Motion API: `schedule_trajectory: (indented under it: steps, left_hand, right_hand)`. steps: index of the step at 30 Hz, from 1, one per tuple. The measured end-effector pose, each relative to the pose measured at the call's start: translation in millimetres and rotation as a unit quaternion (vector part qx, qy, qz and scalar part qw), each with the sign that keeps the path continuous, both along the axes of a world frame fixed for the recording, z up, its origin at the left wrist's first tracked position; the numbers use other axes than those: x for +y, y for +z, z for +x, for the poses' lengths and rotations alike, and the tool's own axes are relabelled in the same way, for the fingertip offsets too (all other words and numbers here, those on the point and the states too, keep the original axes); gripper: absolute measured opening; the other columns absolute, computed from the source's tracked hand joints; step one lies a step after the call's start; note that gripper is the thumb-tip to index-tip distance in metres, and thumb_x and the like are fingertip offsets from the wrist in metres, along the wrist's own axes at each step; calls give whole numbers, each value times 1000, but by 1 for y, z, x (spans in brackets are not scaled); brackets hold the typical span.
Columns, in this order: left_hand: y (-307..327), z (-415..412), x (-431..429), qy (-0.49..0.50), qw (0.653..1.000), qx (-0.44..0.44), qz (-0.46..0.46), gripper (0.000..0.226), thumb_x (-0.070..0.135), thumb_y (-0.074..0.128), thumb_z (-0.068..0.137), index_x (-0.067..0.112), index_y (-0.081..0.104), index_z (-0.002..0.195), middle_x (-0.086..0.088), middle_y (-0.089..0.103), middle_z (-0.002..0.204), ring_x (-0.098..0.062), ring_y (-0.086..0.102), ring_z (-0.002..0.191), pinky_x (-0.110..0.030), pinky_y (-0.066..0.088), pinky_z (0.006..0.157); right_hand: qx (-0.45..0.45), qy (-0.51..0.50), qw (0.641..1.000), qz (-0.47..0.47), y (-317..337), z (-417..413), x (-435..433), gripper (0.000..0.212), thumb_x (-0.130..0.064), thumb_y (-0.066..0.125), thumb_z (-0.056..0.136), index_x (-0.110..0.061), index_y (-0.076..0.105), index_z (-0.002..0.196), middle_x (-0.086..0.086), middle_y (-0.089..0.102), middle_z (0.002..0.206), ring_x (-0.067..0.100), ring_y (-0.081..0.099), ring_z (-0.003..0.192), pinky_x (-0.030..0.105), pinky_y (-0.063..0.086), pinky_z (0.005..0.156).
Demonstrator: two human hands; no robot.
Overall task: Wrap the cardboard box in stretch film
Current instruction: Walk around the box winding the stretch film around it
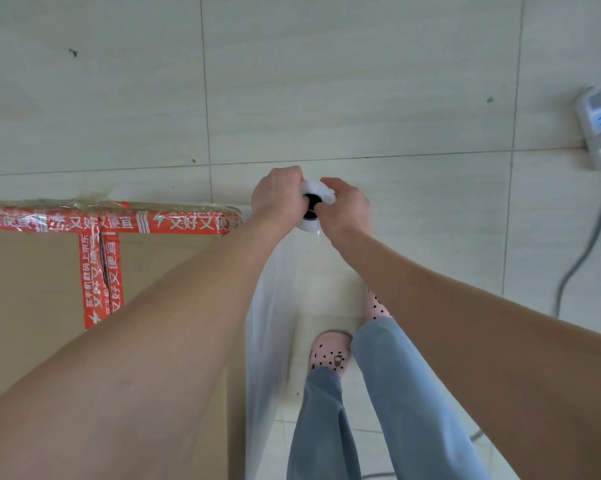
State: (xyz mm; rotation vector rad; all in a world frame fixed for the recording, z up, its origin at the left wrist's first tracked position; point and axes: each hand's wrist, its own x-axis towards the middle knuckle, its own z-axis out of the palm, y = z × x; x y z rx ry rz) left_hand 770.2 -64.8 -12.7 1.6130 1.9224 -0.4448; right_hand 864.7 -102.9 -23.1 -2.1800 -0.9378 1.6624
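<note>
1. Left hand (278,195) and right hand (344,209) both curl tight round the top end of the stretch film roll (309,221).
2. Roll axis approx. vertical. The cardboard box (42,278) stands on the floor to the left, so the left hand is nearer. The film sheet (271,323) runs along the box's right side.
3. Red tape (174,223) reads "又好又便宜" – text on the power strip (600,126) is too blurred.
</note>
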Motion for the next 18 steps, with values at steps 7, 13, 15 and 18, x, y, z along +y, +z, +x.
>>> schedule_trajectory:
  steps: [7,13,15,18]
  left_hand:
    - [5,-20,14,131,991,-2,10,16,19,56,84,11,60,97,-7,63,98,-26,55,82,-29,39,64]
    - [7,-19,20,131,991,18,-21,21,20,57,85,12,56,104,-9,64,105,-29,59,91,-30,40,64]
    - [7,-17,22,75,997,10,-13,36,18,57,86,17,52,121,-7,61,114,-27,57,105,-30,39,71]
    - [7,-15,27,-19,1000,13,-2,39,16,56,86,23,54,124,-3,58,120,-24,55,111,-27,35,73]
  right_hand:
    - [8,18,999,25,-1,-6,28,45,-17,58,85,-28,54,128,-1,56,124,22,59,101,34,53,79]
    - [24,23,999,-36,-1,-11,34,46,-20,63,84,-19,47,127,6,58,115,25,61,95,32,51,71]
    - [16,37,999,-31,0,-11,36,42,-17,60,84,-20,50,124,7,59,113,26,61,94,32,50,68]
    - [7,57,998,-27,1,-14,40,40,-13,57,83,-21,54,121,8,59,114,27,61,94,32,49,69]
